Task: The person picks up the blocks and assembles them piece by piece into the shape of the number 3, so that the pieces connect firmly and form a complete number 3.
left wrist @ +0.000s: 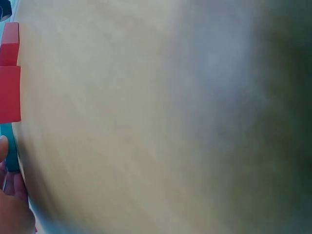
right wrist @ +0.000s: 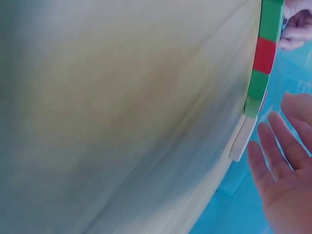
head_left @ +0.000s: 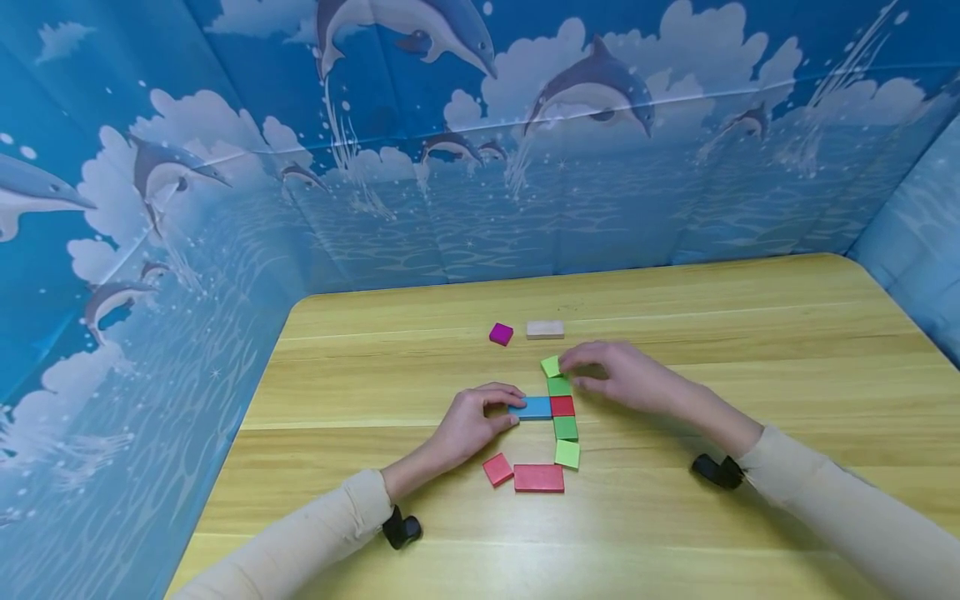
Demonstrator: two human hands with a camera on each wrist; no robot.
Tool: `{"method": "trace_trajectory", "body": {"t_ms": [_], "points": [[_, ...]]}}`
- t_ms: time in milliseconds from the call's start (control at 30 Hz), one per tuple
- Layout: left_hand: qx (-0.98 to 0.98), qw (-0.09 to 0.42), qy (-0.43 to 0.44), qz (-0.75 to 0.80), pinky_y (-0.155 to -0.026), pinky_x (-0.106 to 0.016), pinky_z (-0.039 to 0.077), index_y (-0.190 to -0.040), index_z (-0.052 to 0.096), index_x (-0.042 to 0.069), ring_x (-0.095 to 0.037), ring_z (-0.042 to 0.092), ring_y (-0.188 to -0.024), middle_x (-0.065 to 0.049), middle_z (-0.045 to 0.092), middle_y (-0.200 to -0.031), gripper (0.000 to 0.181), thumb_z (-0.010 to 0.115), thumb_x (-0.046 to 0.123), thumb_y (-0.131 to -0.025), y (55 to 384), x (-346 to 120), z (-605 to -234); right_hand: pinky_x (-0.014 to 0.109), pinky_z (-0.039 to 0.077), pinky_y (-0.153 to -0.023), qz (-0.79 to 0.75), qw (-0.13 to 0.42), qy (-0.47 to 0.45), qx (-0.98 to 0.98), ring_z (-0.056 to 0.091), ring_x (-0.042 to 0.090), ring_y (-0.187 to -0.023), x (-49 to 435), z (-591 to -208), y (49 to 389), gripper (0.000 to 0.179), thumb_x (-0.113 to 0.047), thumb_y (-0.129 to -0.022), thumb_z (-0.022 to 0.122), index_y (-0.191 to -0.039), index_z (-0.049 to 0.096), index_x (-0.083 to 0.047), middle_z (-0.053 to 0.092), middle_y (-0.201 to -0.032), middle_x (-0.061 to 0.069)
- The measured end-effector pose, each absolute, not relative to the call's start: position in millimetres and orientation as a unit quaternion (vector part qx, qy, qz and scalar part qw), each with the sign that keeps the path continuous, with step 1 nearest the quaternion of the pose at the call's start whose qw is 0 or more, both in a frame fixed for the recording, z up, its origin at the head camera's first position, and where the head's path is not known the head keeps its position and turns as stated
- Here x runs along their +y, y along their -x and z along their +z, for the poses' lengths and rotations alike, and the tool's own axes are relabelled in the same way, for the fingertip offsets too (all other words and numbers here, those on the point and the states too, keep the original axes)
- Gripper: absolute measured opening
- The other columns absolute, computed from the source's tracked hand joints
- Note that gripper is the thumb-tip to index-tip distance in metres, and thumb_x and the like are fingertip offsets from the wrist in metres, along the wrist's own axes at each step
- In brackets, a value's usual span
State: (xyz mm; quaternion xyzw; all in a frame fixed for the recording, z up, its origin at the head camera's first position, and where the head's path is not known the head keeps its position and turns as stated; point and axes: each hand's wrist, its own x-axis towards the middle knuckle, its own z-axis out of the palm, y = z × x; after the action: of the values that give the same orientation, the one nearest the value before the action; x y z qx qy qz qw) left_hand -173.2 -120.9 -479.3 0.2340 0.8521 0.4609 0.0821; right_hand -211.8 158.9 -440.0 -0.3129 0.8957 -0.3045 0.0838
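My left hand [head_left: 472, 421] pinches the left end of a flat blue block [head_left: 536, 407], thumb on its near side and fingers on the far side. The block's right end meets a small red block [head_left: 562, 406]. This red block sits mid-column, with a green block [head_left: 558, 387] beyond it and another green block [head_left: 566, 428] nearer. A tilted light green block [head_left: 550, 367] caps the far end; a second light green block [head_left: 567, 454] ends the near side. Beside the far one is my right hand [head_left: 622, 375]; its fingers [right wrist: 273, 146] are loosely extended, holding nothing.
Behind the column lie a magenta block [head_left: 501, 334] and a pale oblong block [head_left: 544, 330]. Nearer me are a long red block [head_left: 538, 478] and a small tilted red block [head_left: 498, 469]. A dolphin-print curtain [head_left: 495, 225] surrounds the wooden table [head_left: 675, 533].
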Motion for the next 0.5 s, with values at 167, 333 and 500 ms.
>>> {"method": "trace_trajectory", "body": {"t_ms": [167, 333, 500], "points": [[0.849, 0.081, -0.243, 0.462, -0.101, -0.028, 0.042, -0.108, 0.076, 0.01, -0.008, 0.055, -0.118, 0.008, 0.066, -0.119, 0.02, 0.072, 0.006, -0.09, 174.0, -120.0, -478.4, 0.049, 0.042, -0.102, -0.305, 0.09, 0.316, 0.894, 0.052, 0.026, -0.125, 158.2, -438.3, 197.8, 0.028, -0.016, -0.093, 0.07, -0.12, 0.071, -0.019, 0.06, -0.132, 0.0], [0.848, 0.082, -0.243, 0.464, -0.101, -0.029, 0.043, -0.108, 0.076, 0.01, -0.008, 0.055, -0.117, 0.008, 0.066, -0.118, 0.02, 0.072, 0.005, -0.089, 173.4, -119.8, -477.9, 0.05, 0.041, -0.102, -0.307, 0.083, 0.315, 0.894, 0.052, 0.027, -0.125, 155.2, -440.3, 184.3, 0.027, -0.019, -0.092, 0.072, -0.119, 0.071, -0.019, 0.06, -0.132, 0.0], [0.849, 0.083, -0.243, 0.462, -0.101, -0.03, 0.043, -0.109, 0.076, 0.01, -0.009, 0.055, -0.118, 0.008, 0.065, -0.119, 0.021, 0.072, 0.006, -0.09, 172.1, -120.1, -477.3, 0.049, 0.043, -0.101, -0.303, 0.077, 0.319, 0.895, 0.052, 0.028, -0.125, 151.0, -442.5, 174.2, 0.033, -0.021, -0.09, 0.073, -0.123, 0.07, -0.017, 0.059, -0.133, 0.001]]}}
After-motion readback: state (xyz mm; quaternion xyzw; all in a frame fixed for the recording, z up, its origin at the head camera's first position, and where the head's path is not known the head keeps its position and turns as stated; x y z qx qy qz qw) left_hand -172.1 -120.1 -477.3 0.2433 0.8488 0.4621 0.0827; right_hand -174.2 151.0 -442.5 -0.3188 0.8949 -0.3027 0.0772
